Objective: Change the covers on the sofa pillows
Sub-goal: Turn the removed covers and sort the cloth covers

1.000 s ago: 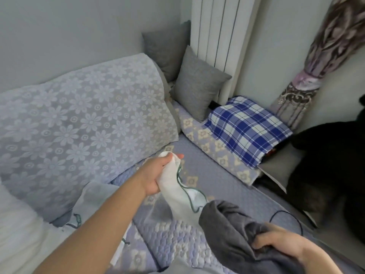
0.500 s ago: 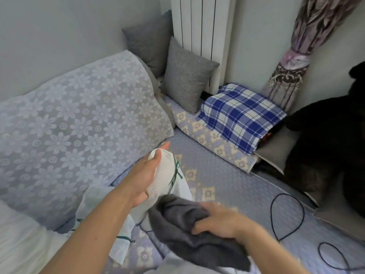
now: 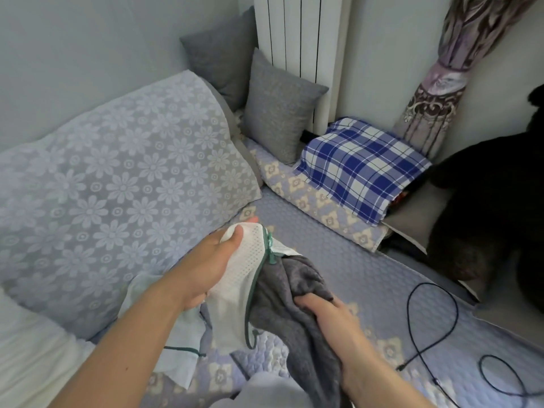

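My left hand [image 3: 216, 262] grips the upper corner of a white mesh pillow cover [image 3: 235, 293] with green piping, holding its opening up over the sofa seat. My right hand [image 3: 329, 315] grips a dark grey fleecy cover [image 3: 291, 295] and has its fingers buried in the cloth right at the white cover's green edge. The grey cloth hangs down past my right wrist. Two grey pillows [image 3: 276, 110] lean in the far corner of the sofa.
A lace-covered back cushion [image 3: 117, 178] fills the left. A blue plaid pillow [image 3: 359, 166] lies on the sofa's far end by a white radiator [image 3: 297, 36]. A black cable [image 3: 429, 328] loops on the quilted seat at the right. A dark shape [image 3: 494, 207] sits far right.
My right hand has carried the grey cover up and to the left, from the lower right to the white cover's opening. My left hand still holds the white cover's corner.
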